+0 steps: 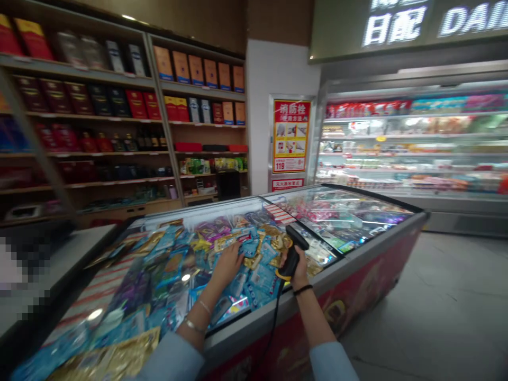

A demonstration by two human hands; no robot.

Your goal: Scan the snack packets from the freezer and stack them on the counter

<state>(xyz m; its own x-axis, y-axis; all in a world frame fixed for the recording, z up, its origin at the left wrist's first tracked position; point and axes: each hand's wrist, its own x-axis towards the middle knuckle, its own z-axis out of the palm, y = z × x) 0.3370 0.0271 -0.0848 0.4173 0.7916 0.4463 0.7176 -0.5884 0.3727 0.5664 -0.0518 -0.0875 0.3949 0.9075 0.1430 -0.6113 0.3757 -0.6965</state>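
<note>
At the near long side of a grey-rimmed, red-panelled chest freezer (333, 276), both hands are out over a loose heap of packets. R hand (300, 271), black band at wrist, is wrapped round the grip of a black handheld scanner w/ yellow trim (291, 263); its black cable (274, 317) drops from the grip's lower end past the rim. Scanner's grip runs on a slant, lower end toward the wearer, head up & away; can't tell exactly where its window points. L hand (227, 263), thin bracelets at wrist, has its fingertips down on shiny blue plastic packets (260, 283) mixed w/ gold foil packets (273, 233); can't tell if it's pinching one or just resting there. Key relation: the pkts at L fingertips lie left of the scanner, w/ more of the heap btwn, so L hand's the nearer one, in contact, & R is off to the side. Pkts lie every which way, no common long axis. Unclear if the heap's on glass or in the open chest. Behind: tall wooden shelves (159, 84) of boxed goods, plus a lit fridge (413, 143) at far right.
</note>
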